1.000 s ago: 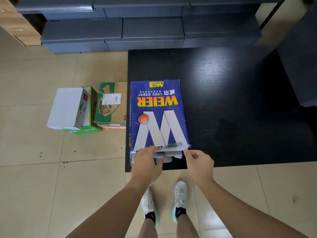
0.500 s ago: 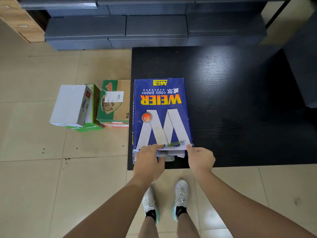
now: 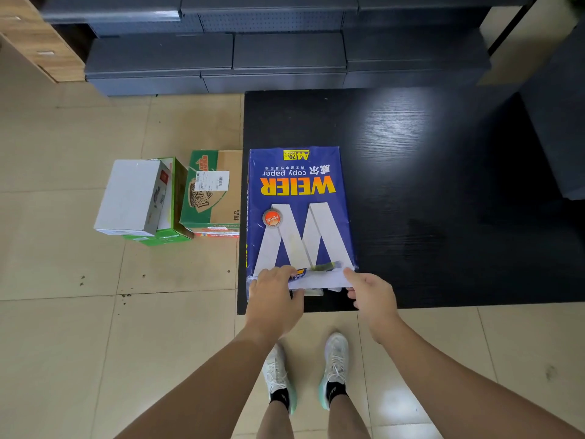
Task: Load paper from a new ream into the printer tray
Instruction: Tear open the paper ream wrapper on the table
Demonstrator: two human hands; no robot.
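A blue ream of copy paper (image 3: 297, 213) lies flat along the left edge of the black table (image 3: 443, 191), its near end close to the table's front-left corner. The wrapper is torn open at that near end, and white sheets (image 3: 319, 282) show there. The left hand (image 3: 273, 301) lies over the near left corner of the ream, fingers curled on the torn wrapper. The right hand (image 3: 372, 294) pinches the wrapper's near right corner. Cardboard boxes (image 3: 171, 198) stand on the tiled floor (image 3: 63, 343) just left of the table.
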